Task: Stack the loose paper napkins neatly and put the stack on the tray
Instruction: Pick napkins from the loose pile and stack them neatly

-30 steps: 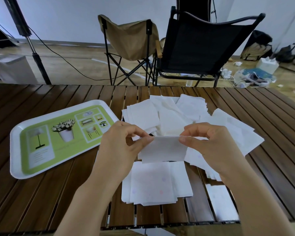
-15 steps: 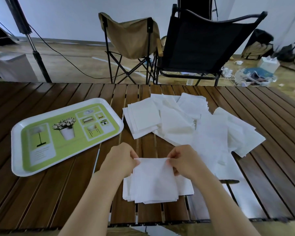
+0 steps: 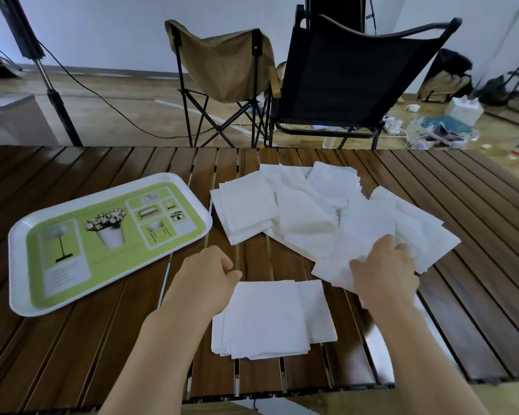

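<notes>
So there's a small stack of napkins (image 3: 273, 317) sitting near the front edge of the slatted wooden table (image 3: 72, 354), edges roughly lined up but a bit fanned out on the right and lower left. The left hand (image 3: 206, 275) hovers just at the stack's far left corner, fingers loosely curled, not gripping anything as far as I can see. The right hand (image 3: 384, 272) is over on the messy pile of loose napkins (image 3: 327, 217) that's spread across the middle and right of the table, fingers down on the near edge of the pile; can't really tell if it's pinching one or just pressing on it. The green and white tray (image 3: 21, 235) sits on the left with no napkins on it, well apart from the stack. Two folding chairs (image 3: 342, 73) stand behind the table's far side.
</notes>
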